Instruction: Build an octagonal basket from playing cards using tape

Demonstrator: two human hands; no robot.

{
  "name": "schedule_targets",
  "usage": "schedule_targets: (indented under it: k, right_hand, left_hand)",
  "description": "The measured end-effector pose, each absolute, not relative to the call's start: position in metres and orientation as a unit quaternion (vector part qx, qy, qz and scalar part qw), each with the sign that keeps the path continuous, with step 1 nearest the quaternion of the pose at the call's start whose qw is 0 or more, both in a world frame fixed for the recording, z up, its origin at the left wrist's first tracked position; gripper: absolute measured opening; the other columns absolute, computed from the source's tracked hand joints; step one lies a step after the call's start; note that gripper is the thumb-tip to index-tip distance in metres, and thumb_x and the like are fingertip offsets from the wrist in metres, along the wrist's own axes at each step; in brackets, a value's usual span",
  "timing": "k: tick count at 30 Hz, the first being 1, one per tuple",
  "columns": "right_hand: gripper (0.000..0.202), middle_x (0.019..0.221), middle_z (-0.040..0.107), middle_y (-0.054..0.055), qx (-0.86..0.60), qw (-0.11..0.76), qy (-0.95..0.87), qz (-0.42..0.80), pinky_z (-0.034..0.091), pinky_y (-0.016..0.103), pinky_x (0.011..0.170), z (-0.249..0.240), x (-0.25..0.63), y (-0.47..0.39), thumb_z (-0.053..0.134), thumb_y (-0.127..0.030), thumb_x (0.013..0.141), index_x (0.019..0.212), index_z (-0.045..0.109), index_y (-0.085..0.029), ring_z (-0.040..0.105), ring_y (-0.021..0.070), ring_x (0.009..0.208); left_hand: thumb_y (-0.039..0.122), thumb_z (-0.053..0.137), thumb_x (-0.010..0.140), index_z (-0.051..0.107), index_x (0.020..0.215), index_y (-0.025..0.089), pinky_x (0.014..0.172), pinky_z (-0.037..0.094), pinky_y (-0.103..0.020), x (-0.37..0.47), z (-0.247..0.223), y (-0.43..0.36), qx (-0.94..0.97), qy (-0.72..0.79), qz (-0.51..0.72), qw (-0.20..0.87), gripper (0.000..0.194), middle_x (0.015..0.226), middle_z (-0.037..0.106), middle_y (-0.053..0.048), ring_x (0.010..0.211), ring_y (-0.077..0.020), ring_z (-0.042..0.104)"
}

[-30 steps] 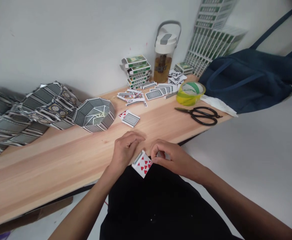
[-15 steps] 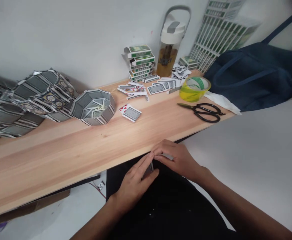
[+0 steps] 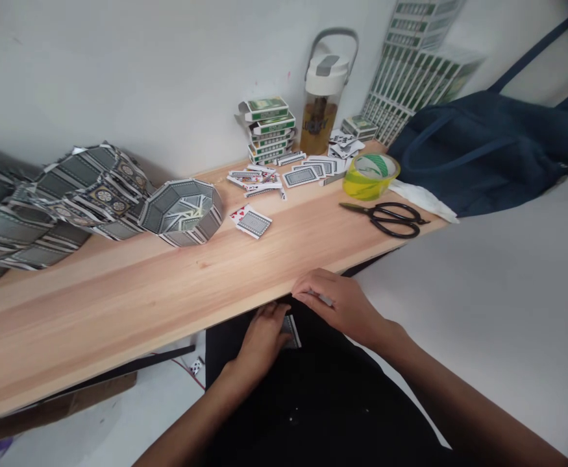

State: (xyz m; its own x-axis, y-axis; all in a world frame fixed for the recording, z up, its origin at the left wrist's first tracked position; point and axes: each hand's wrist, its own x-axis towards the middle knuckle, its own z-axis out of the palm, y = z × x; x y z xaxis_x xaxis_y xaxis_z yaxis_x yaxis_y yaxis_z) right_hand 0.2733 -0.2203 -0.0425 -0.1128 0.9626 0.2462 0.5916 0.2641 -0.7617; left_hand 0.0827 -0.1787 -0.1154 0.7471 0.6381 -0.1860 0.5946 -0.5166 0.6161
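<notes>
Just below the table's front edge, my left hand (image 3: 263, 334) is curled around a grey-backed playing card (image 3: 292, 332), whose patterned back shows between thumb and lap. My right hand (image 3: 330, 295) is beside it to the right, at the table edge, its fingertips pressed together; anything between them is too small to make out. On the table (image 3: 167, 279) lie two folded cards (image 3: 254, 222), one showing red hearts. Behind them are a loose pile of folded cards (image 3: 259, 178) and a fanned row of grey-backed cards (image 3: 303, 175).
An octagonal card bowl (image 3: 181, 213) and larger card constructions (image 3: 103, 194) stand at left. Farther back are stacked card boxes (image 3: 270, 123) and a bottle (image 3: 319, 110). Yellow tape (image 3: 369, 185), black scissors (image 3: 393, 218) and a dark blue bag (image 3: 488, 149) are at right.
My left hand has drawn back from my right fingertips and curled its fingers, uncovering more of the card. The view has shifted slightly.
</notes>
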Motion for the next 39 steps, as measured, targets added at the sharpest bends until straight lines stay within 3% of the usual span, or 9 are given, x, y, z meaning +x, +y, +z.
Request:
schedule_targets:
  k: [2, 5, 12, 16, 21, 26, 32, 39]
  right_hand:
    - [0.015, 0.088, 0.067, 0.002, -0.563, 0.370, -0.693, 0.258, 0.044, 0.026, 0.078, -0.042, 0.275, -0.223, 0.051, -0.024, 0.094, 0.087, 0.064, -0.020, 0.060, 0.0134, 0.085]
    - [0.016, 0.087, 0.068, 0.001, -0.579, 0.369, -0.673, 0.275, 0.043, 0.026, 0.076, -0.040, 0.277, -0.228, 0.051, -0.024, 0.094, 0.086, 0.064, -0.020, 0.060, 0.0133, 0.084]
    - [0.016, 0.079, 0.068, -0.002, -0.582, 0.307, -0.638, 0.400, 0.038, 0.023, 0.061, -0.026, 0.277, -0.237, 0.054, -0.028, 0.090, 0.086, 0.067, -0.021, 0.057, 0.0105, 0.068]
    - [0.020, 0.067, 0.061, -0.004, -0.598, 0.318, -0.587, 0.444, 0.035, 0.022, 0.055, -0.017, 0.277, -0.237, 0.055, -0.033, 0.089, 0.077, 0.065, -0.020, 0.050, 0.0093, 0.060]
    - [0.030, 0.059, 0.051, -0.004, -0.628, 0.345, -0.545, 0.435, 0.035, 0.023, 0.054, -0.018, 0.281, -0.225, 0.052, -0.038, 0.089, 0.067, 0.058, -0.019, 0.046, 0.0101, 0.058]
    - [0.030, 0.060, 0.053, -0.003, -0.622, 0.392, -0.548, 0.398, 0.038, 0.024, 0.054, -0.019, 0.291, -0.207, 0.052, -0.039, 0.090, 0.069, 0.059, -0.019, 0.049, 0.0112, 0.059]
    - [0.026, 0.063, 0.055, -0.002, -0.604, 0.429, -0.551, 0.384, 0.041, 0.023, 0.053, -0.018, 0.295, -0.192, 0.051, -0.036, 0.090, 0.074, 0.062, -0.018, 0.051, 0.0109, 0.059]
    - [0.025, 0.071, 0.062, -0.001, -0.602, 0.434, -0.557, 0.374, 0.044, 0.024, 0.059, -0.011, 0.296, -0.181, 0.050, -0.035, 0.091, 0.078, 0.064, -0.019, 0.056, 0.0126, 0.066]
  left_hand:
    - [-0.002, 0.059, 0.076, 0.067, 0.103, 0.017, 0.091, 0.050, -0.039, 0.080, -0.108, -0.176, 0.854, 0.336, 0.044, 0.395, 0.034, 0.105, 0.068, -0.008, 0.102, -0.0226, 0.062]
    - [0.001, 0.054, 0.080, 0.071, 0.084, 0.019, 0.079, 0.050, -0.032, 0.076, -0.090, -0.175, 0.811, 0.333, 0.080, 0.475, 0.025, 0.088, 0.069, -0.003, 0.086, -0.0171, 0.064]
    - [0.017, 0.067, 0.078, 0.073, 0.080, 0.018, 0.071, 0.046, -0.027, 0.081, -0.029, -0.167, 0.680, 0.355, 0.161, 0.621, 0.007, 0.080, 0.069, -0.002, 0.076, -0.0141, 0.061]
    - [0.021, 0.073, 0.073, 0.072, 0.081, 0.016, 0.064, 0.045, -0.022, 0.088, -0.015, -0.156, 0.596, 0.365, 0.178, 0.692, 0.010, 0.075, 0.068, 0.000, 0.066, -0.0092, 0.057]
    - [0.028, 0.073, 0.076, 0.071, 0.090, 0.015, 0.060, 0.044, -0.020, 0.095, -0.013, -0.138, 0.580, 0.352, 0.182, 0.712, 0.019, 0.079, 0.067, 0.000, 0.063, -0.0072, 0.055]
    - [0.037, 0.067, 0.083, 0.068, 0.101, 0.014, 0.064, 0.046, -0.023, 0.096, -0.007, -0.121, 0.586, 0.341, 0.176, 0.714, 0.029, 0.076, 0.065, -0.001, 0.061, -0.0079, 0.056]
    - [0.035, 0.073, 0.077, 0.069, 0.099, 0.013, 0.064, 0.045, -0.023, 0.098, -0.004, -0.112, 0.557, 0.330, 0.215, 0.732, 0.031, 0.081, 0.067, -0.004, 0.066, -0.0092, 0.056]
    - [0.030, 0.073, 0.077, 0.070, 0.091, 0.013, 0.063, 0.045, -0.022, 0.105, -0.002, -0.101, 0.612, 0.350, 0.257, 0.661, 0.023, 0.079, 0.070, -0.003, 0.068, -0.0110, 0.060]
